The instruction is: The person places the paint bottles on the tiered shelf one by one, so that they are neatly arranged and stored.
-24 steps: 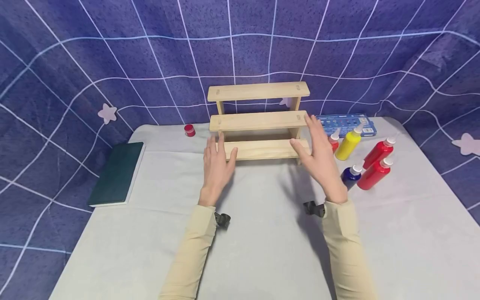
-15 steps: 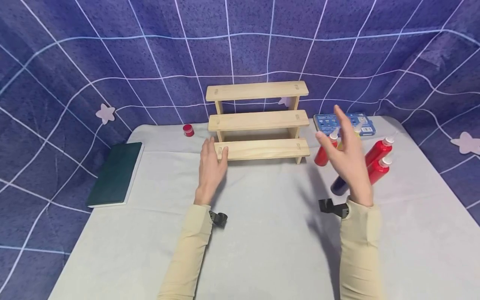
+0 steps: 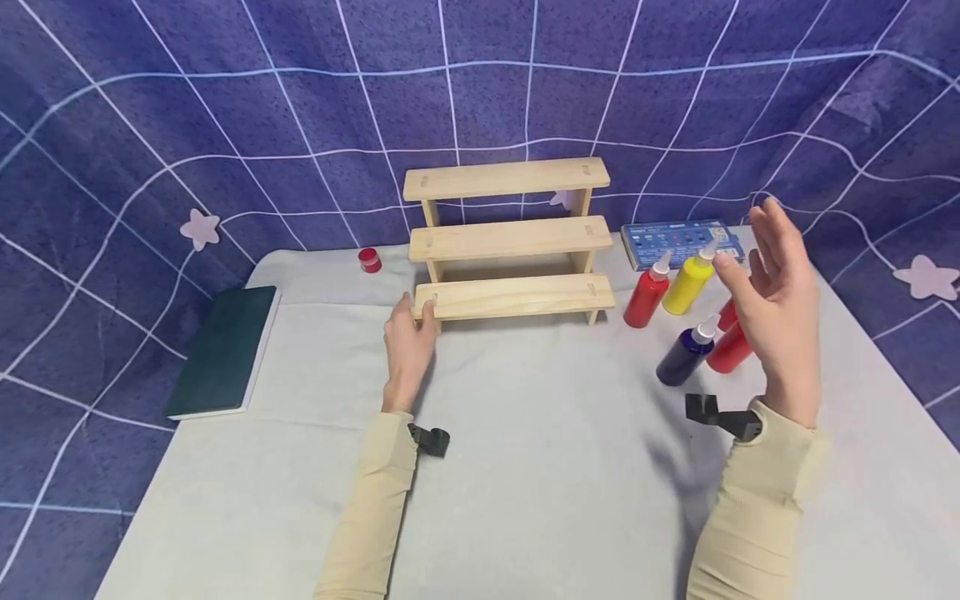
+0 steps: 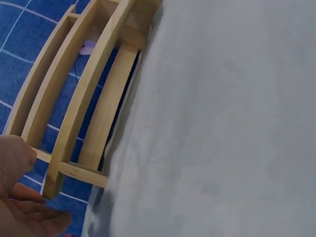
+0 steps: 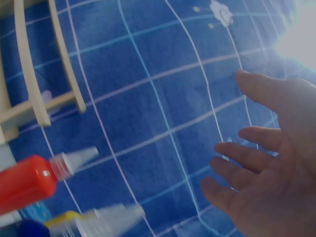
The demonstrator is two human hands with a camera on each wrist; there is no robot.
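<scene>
A three-tier wooden display stand stands upright at the back of the table. My left hand is at the left end of its lowest step, thumb in front and fingers curled by the end. In the left wrist view, the step's end lies between thumb and fingers. My right hand is raised on the right, fingers parted and holding nothing. Near it are a red bottle, a yellow bottle and a dark blue bottle. More red bottles are partly hidden behind the right hand.
A flat blue printed box lies behind the bottles. Left of the stand is a small red jar. A dark green book lies at the table's left edge. A blue gridded curtain hangs close behind.
My right hand has left the stand and moved right, over the bottles and past most of them. The left hand stays at the stand's left end, its fingers now more curled.
</scene>
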